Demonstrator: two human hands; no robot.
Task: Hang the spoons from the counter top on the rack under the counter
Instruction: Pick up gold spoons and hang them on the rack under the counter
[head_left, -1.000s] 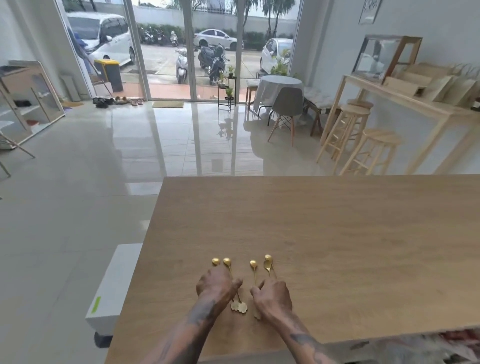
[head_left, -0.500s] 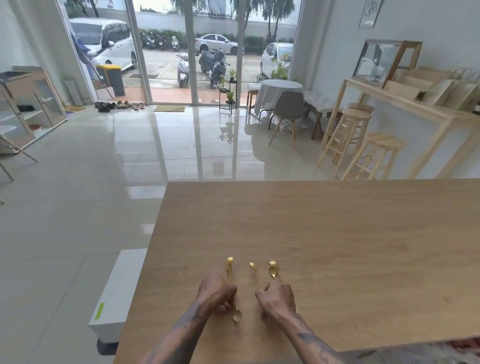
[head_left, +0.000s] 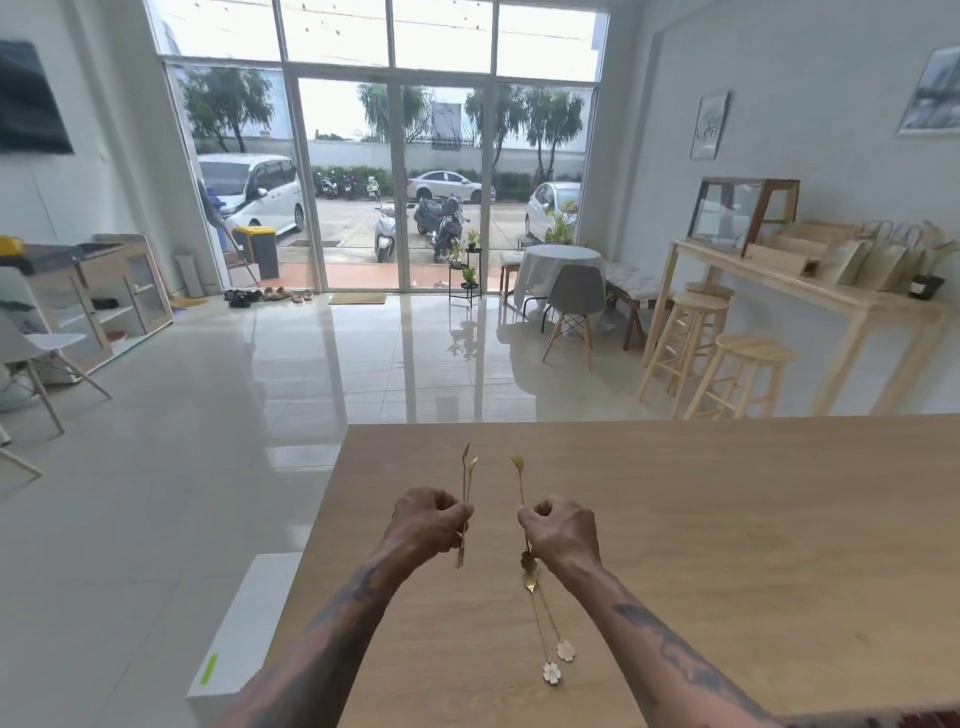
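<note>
My left hand is a fist around two thin gold spoons, held upright above the wooden counter top with their bowls pointing up. My right hand is closed on one gold spoon, also upright, its flower-shaped end hanging below the fist. Two more gold spoons with white flower ends lie on the counter just under my right wrist. The rack under the counter is hidden from this view.
A white box stands on the floor by the counter's left edge. Shiny tiled floor stretches to the glass doors. Wooden stools and a side table stand at the right; a grey chair and round table sit further back.
Both hands have lifted off the counter with spoons gripped and raised upright. The camera has tilted up, showing more of the room.
</note>
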